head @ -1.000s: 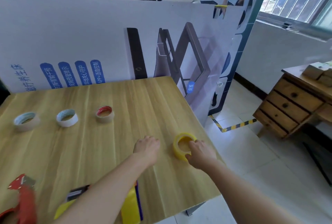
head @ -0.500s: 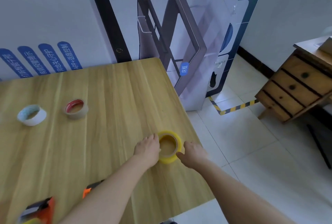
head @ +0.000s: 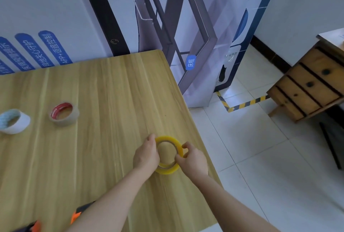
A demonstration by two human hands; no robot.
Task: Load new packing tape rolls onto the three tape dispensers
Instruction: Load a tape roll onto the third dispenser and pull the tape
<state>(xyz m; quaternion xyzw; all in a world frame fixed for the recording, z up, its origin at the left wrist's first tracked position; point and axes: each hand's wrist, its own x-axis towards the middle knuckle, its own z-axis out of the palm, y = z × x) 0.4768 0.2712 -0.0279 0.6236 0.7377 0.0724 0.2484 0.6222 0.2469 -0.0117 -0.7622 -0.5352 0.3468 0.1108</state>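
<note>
A yellow tape roll (head: 168,140) is near the right edge of the wooden table (head: 104,90), tilted up off the surface. My left hand (head: 146,154) grips its left side and my right hand (head: 192,158) pinches its right rim with thumb and fingers. A roll with a red core (head: 63,114) and a white roll (head: 13,121) lie flat at the left. An orange and black dispenser (head: 78,213) shows partly at the bottom edge, mostly behind my left forearm.
A printed display board (head: 55,17) stands along the table's far edge. The table's right edge drops to a white tiled floor (head: 260,148). A wooden drawer chest (head: 312,83) stands at the right, beside yellow-black floor tape (head: 245,104).
The yellow roll lay flat between my hands; now both hands hold it and it is tipped up. The view has swung slightly right and down.
</note>
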